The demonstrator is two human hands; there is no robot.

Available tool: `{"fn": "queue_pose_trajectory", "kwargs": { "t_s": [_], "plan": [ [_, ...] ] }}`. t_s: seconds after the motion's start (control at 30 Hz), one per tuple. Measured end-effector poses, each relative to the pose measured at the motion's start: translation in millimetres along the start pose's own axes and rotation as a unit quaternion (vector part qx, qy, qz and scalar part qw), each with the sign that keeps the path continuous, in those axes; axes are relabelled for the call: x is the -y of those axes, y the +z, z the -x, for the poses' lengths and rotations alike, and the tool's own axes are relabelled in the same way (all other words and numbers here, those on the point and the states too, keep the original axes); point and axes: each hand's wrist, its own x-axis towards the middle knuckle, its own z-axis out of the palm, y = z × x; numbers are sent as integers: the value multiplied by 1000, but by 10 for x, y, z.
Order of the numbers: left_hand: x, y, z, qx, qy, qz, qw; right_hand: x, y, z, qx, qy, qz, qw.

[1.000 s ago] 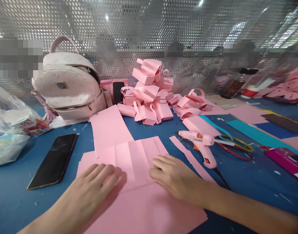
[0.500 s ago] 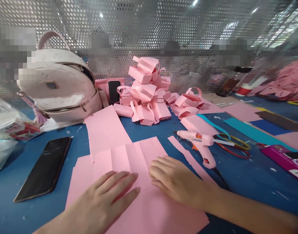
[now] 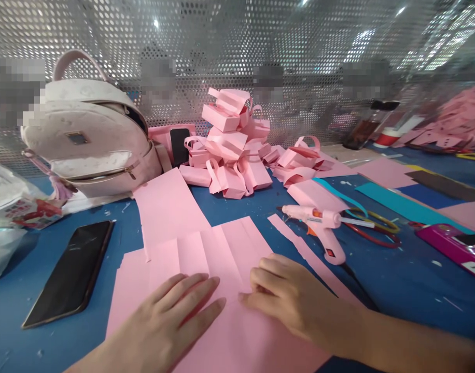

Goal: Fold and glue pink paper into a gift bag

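A pink paper sheet with several lengthwise creases lies on the blue table in front of me. My left hand lies flat on its near part, fingers spread and pressing down. My right hand rests beside it on the sheet's right side, fingers curled, fingertips on the paper near a crease. Neither hand grips anything. A second pink sheet lies partly under the first, towards the back.
A black phone lies at the left. A pale backpack stands behind it. A heap of folded pink paper boxes sits at the back centre. A pink glue gun, a narrow pink strip and coloured sheets lie at the right.
My left hand slid right and forward along the sheet, towards the right hand. My right hand drew back slightly and curled its fingers. The view shifted a little.
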Motion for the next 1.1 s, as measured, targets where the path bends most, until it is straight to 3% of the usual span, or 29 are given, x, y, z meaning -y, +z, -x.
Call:
{"fn": "queue_pose_trajectory", "kwargs": {
  "t_s": [0.1, 0.33, 0.5, 0.63, 0.73, 0.8, 0.93, 1.1],
  "plan": [
    [7, -17, -2, 9, 0, 11, 1000, -37, -25, 96, 42, 22, -4, 999],
    [7, -16, 15, 14, -2, 22, 1000, -161, -62, 391, 12, 69, 24, 997],
    [-3, -14, 6, 11, -7, 65, 998, -169, -151, 501, 34, 98, 62, 993],
    [-22, -110, -30, -9, -74, 161, 984, -169, -270, 385, 47, 126, 46, 990],
    [-10, -232, -53, -8, -189, 258, 947, -159, -335, 182, 36, 149, 12, 988],
    [37, -303, -53, 25, -238, 299, 924, -152, -341, 40, 70, 165, -53, 982],
    [212, -386, -14, 74, -225, 350, 906, -191, -260, -141, 174, 171, -160, 956],
    [383, -434, 82, 135, -180, 373, 900, -286, -132, -180, 186, 166, -189, 950]
  ]
}}
